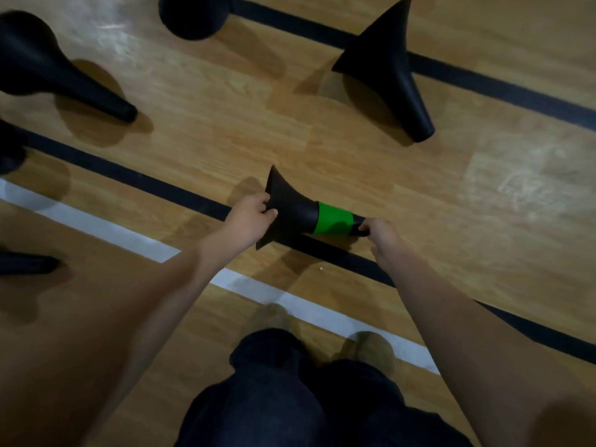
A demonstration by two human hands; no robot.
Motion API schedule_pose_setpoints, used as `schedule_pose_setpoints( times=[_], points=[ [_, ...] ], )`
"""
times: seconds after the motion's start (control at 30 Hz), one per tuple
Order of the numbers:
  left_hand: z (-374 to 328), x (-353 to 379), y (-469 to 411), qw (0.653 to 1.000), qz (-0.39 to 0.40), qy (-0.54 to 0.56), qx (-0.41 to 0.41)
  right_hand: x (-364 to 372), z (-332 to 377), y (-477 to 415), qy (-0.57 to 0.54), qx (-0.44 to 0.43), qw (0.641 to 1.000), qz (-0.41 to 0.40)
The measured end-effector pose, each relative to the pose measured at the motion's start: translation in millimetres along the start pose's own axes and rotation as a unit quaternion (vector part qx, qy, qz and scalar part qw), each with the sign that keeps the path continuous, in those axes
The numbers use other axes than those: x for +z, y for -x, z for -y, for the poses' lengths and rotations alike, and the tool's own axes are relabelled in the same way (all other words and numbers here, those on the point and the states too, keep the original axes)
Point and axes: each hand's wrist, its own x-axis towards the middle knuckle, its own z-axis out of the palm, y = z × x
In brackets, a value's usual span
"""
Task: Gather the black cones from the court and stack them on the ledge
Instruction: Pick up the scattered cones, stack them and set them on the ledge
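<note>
Holding one black cone [290, 214] sideways above the court floor [483, 188], the person spans it end to end: the left hand [251, 219] curls its fingers over the flared base rim, while the right hand [380, 232] closes round the narrow tip. This two-ended hold probably steadies a long, light shape that would swing from a single grasp, and it turns the base outward to the left, presumably ready to nest with another cone. A bright green band [333, 219] wraps the neck just short of the tip (tape or moulded sleeve cannot be told). The cone reads as matt, smooth plastic, trumpet-shaped, with a square-cornered flange. Other cones rest on the floor, well apart and apparently tipped on their sides: the upper-right cone [396, 79], the upper-left cone [48, 66], and three cropped by the frame, the top cone [193, 17], the left-edge cone [9, 150] and the lower-left cone [25, 264]. The floor is varnished wood strip, glossy enough to catch glare, crossed by a black line [129, 169] and a white line [96, 224]. The ledge is out of view, so most gathering is judged to remain.
</note>
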Motion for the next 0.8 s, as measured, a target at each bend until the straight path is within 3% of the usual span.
schedule_pose_setpoints(
  times=[0.17, 0.5, 0.8],
  points=[
    [-27.6, -17.7, 41.6, 1.000, -0.030, -0.009, -0.005, -21.2, 5.3, 52.5, -0.038, 0.006, 0.999, 0.002],
    [-109.3, -97.2, 212.2, 0.999, -0.018, 0.032, -0.004, -79.5, 48.5, 263.1, -0.063, -0.003, 0.998, -0.022],
    [-230.1, -206.7, 377.7, 0.994, -0.069, 0.067, 0.047, -110.3, 147.6, 474.7, -0.132, -0.102, 0.986, 0.022]
  ],
)
